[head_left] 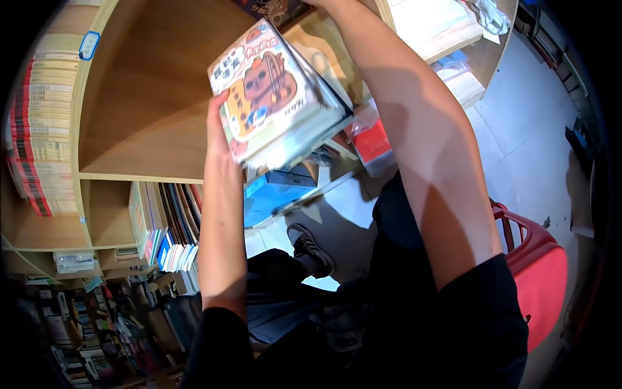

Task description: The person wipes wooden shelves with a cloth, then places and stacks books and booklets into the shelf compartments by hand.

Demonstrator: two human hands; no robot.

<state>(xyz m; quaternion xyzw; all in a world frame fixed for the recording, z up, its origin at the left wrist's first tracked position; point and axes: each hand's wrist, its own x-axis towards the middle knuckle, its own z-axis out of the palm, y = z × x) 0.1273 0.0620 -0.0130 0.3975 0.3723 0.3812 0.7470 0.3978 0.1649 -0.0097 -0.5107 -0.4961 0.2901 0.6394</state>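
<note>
My left hand (218, 126) is closed on the left edge of a stack of books (278, 97), its thumb lying on the top cover. That cover is pale, with a brown cartoon animal in sunglasses and Chinese lettering. The stack is tilted in front of the wooden shelf, and its lower edge is blurred. Most of my right hand (316, 2) is cut off by the top edge, so its fingers are hidden. Close to it is a dark item with a printed picture (275, 9), only partly in view.
A wooden shelf compartment (149, 97) lies behind the books. Red-banded volumes (48, 136) fill the shelf at left, and upright books (175, 214) stand below. A blue box (275, 194) and a red package (371, 141) sit low. A red chair (541, 279) is at right.
</note>
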